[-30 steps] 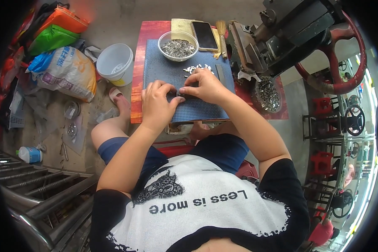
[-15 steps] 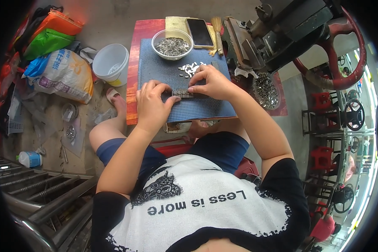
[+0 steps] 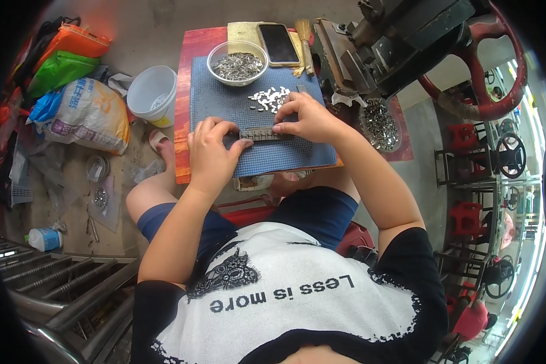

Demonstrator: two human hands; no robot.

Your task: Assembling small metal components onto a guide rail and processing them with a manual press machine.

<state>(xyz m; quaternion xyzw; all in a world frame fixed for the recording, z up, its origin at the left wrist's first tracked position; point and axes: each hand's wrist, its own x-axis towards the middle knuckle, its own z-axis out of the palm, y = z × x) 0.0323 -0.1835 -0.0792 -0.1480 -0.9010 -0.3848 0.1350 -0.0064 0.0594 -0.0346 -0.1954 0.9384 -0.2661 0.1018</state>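
A dark slotted metal bar (image 3: 262,134) lies across the blue textured mat (image 3: 215,97). My left hand (image 3: 213,148) is closed round the bar's left end, its thumb at the near edge. At the right part of the bar, my right hand (image 3: 309,119) has thumb and index finger pinched together at the upper edge. Whatever sits between those fingertips is hidden. Just beyond the bar, loose small silvery metal pieces (image 3: 269,98) are scattered on the mat. A clear plastic bowl (image 3: 208,62) full of similar slim metal pieces stands behind them.
A phone (image 3: 278,45) and a small straw brush (image 3: 304,42) lie at the table's back. To the right stands a dark machine with a red handwheel (image 3: 508,97), beside a tray of metal pieces (image 3: 380,124). A white bucket (image 3: 153,94) stands left, near bags (image 3: 91,118).
The whole view has shifted slightly. My right hand has slid a little rightward along the bar, so more of its slots show. My left hand keeps its place at the left end.
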